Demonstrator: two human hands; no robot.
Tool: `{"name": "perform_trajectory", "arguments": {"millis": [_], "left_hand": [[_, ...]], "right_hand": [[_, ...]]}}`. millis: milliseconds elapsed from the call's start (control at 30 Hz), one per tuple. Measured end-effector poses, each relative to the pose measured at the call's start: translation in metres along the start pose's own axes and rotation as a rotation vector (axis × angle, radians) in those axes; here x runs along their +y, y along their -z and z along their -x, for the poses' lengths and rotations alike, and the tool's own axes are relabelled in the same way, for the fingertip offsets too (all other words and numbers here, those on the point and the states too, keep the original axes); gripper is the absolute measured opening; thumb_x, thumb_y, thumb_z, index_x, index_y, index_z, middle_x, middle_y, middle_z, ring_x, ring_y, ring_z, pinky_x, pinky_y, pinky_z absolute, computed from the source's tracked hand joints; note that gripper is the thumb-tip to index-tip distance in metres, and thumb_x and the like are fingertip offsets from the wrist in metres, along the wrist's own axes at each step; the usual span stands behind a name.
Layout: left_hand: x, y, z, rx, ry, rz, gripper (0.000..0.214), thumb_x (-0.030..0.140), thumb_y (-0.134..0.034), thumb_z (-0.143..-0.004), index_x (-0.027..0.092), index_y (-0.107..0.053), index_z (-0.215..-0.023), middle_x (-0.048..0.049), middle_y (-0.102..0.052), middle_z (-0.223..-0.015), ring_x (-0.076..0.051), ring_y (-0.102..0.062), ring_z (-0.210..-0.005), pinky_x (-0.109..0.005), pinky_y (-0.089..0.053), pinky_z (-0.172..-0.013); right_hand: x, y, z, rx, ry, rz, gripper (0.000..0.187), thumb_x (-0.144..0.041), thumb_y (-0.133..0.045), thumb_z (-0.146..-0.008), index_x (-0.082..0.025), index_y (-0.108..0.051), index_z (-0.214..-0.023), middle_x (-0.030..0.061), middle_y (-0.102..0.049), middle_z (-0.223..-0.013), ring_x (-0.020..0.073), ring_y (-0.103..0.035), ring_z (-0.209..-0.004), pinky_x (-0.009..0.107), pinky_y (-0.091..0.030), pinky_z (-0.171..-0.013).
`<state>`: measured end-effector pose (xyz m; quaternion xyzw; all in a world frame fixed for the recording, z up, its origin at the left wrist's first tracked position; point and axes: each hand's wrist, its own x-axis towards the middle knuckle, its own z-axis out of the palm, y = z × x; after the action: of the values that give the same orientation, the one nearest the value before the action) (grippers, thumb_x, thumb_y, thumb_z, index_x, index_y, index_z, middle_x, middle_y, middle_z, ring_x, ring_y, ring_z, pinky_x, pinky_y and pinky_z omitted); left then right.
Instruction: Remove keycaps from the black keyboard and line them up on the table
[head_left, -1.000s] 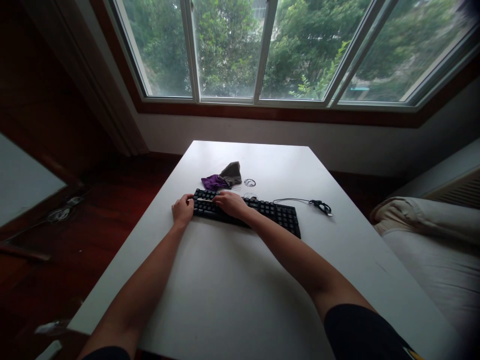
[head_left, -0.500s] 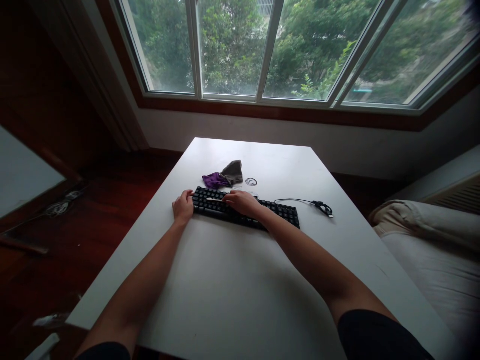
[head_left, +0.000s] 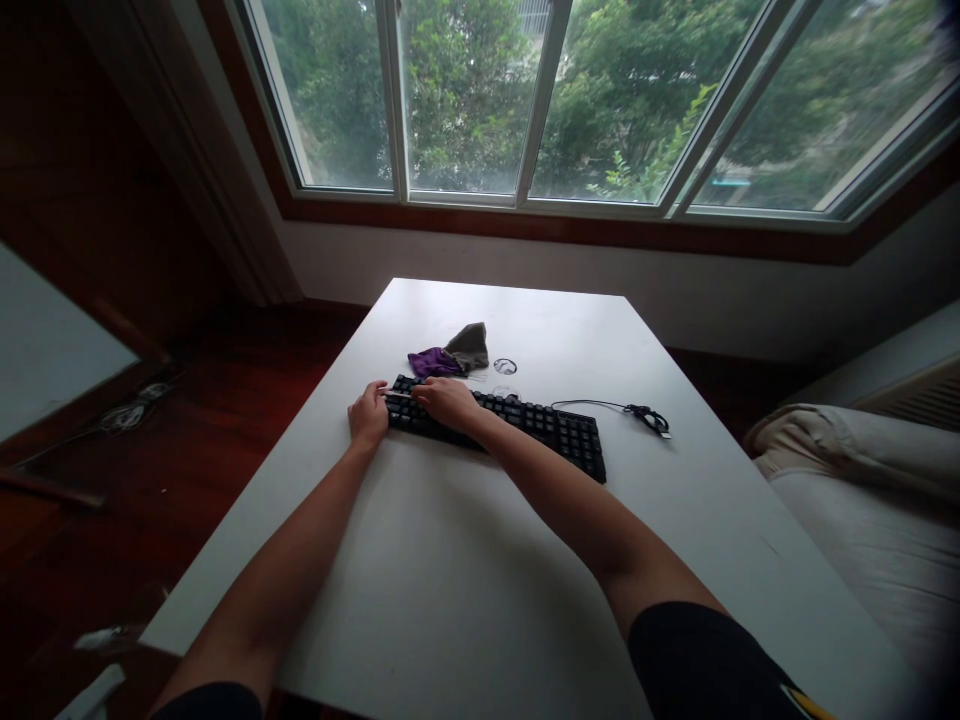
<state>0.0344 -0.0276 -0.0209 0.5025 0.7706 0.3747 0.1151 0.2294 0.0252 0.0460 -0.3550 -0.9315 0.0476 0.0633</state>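
A black keyboard point(head_left: 536, 425) lies on the white table, slightly slanted. My left hand point(head_left: 368, 412) is closed around its left end. Over the left part of the keys is my right hand point(head_left: 448, 400), pinching a thin, light-coloured stick point(head_left: 398, 394) that points left toward my left hand. The stick's exact kind is too small to make out. My right hand and forearm hide some of the middle keys. Just behind the keyboard lie a purple cloth point(head_left: 433, 362) and a grey-brown cloth pouch point(head_left: 469, 345).
A dark ring-shaped item point(head_left: 505, 367) lies behind the keyboard. The bundled cable point(head_left: 649, 420) with its plug rests to the right. A cushioned seat point(head_left: 832, 490) stands right of the white table point(head_left: 465, 580). A window point(head_left: 465, 100) is beyond.
My right hand has slid left along the keys with the stick, closer to my left hand. The keyboard's right end has swung a little toward me.
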Motion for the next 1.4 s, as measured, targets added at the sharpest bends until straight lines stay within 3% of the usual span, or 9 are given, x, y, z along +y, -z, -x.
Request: {"name": "perform_trajectory", "arguments": {"millis": [233,700,1200,1400], "left_hand": [[0.001,-0.001,0.001,-0.006,-0.013,-0.005,0.04,0.017,-0.041,-0.097,0.03,-0.062,-0.129,0.0008,-0.074,-0.125,-0.02,-0.066,-0.118,-0.035,-0.045,-0.103],[0.003,-0.001,0.004,-0.005,-0.01,-0.028,0.037,0.023,-0.047,-0.095,0.03,-0.063,-0.128,0.0001,-0.074,-0.127,-0.021,-0.065,-0.12,-0.035,-0.045,-0.105],[0.001,-0.001,0.005,0.004,-0.019,-0.021,0.035,0.023,-0.048,-0.095,0.029,-0.065,-0.125,0.0003,-0.074,-0.125,-0.022,-0.066,-0.117,-0.035,-0.045,-0.105],[0.001,-0.002,0.006,0.012,-0.028,-0.02,0.034,0.023,-0.049,-0.095,0.029,-0.066,-0.124,0.0,-0.074,-0.124,-0.022,-0.066,-0.117,-0.036,-0.045,-0.105]], "right_hand": [[0.018,0.006,0.017,-0.033,-0.006,0.004,0.029,-0.038,-0.048,-0.104,-0.033,-0.071,-0.12,0.0039,-0.071,-0.115,0.0205,-0.066,-0.099,0.026,-0.038,-0.069],[0.098,0.033,0.128,-0.062,-0.047,-0.046,0.027,-0.036,-0.054,-0.102,-0.034,-0.074,-0.12,0.0038,-0.073,-0.112,0.0194,-0.067,-0.096,0.026,-0.042,-0.074],[0.165,0.039,0.221,-0.01,-0.133,-0.056,0.031,-0.035,-0.05,-0.103,-0.031,-0.077,-0.117,0.0101,-0.07,-0.099,0.0228,-0.065,-0.093,0.033,-0.047,-0.079],[0.191,0.04,0.257,0.022,-0.207,-0.041,0.027,-0.035,-0.055,-0.101,-0.031,-0.079,-0.113,0.0139,-0.068,-0.098,0.0238,-0.064,-0.09,0.035,-0.048,-0.074]]}}
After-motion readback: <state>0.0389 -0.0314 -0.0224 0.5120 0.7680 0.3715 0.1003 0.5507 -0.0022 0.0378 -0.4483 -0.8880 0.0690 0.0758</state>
